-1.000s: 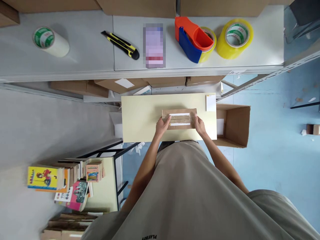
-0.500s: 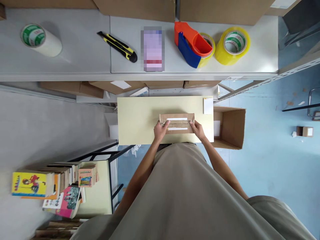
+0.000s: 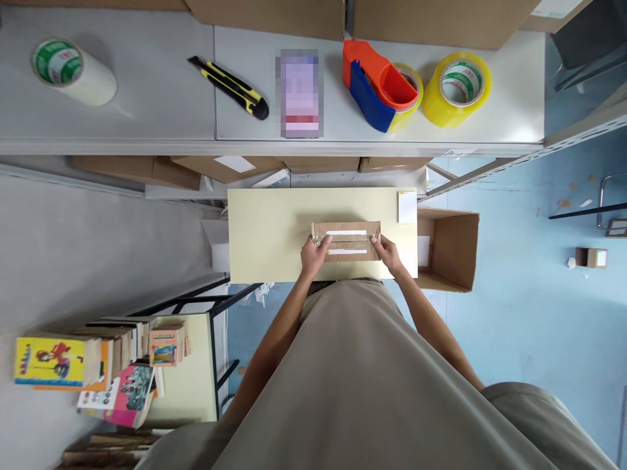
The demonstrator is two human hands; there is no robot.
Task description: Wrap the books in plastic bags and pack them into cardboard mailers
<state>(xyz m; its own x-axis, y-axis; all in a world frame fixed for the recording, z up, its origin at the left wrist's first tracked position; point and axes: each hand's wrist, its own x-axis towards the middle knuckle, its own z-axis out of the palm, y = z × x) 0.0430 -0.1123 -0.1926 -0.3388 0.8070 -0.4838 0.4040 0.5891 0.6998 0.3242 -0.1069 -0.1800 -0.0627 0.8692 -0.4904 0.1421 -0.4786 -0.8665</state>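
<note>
A small taped cardboard box (image 3: 347,241) with two white strips on top lies on a pale yellow table (image 3: 269,235). My left hand (image 3: 313,253) grips its left end and my right hand (image 3: 386,251) grips its right end. Clear tape runs along the seam between the strips. My arms reach down from a beige shirt that fills the lower frame.
A grey shelf (image 3: 147,111) above holds a white tape roll (image 3: 68,68), a yellow-black box cutter (image 3: 230,87), an orange-blue tape dispenser (image 3: 379,85) and a yellow tape roll (image 3: 455,88). An open carton (image 3: 453,251) sits right of the table. Books (image 3: 98,365) are stacked lower left.
Both hands slid slightly toward the near corners of the box and closed on its ends; the view shifted a little. The box stays in place.
</note>
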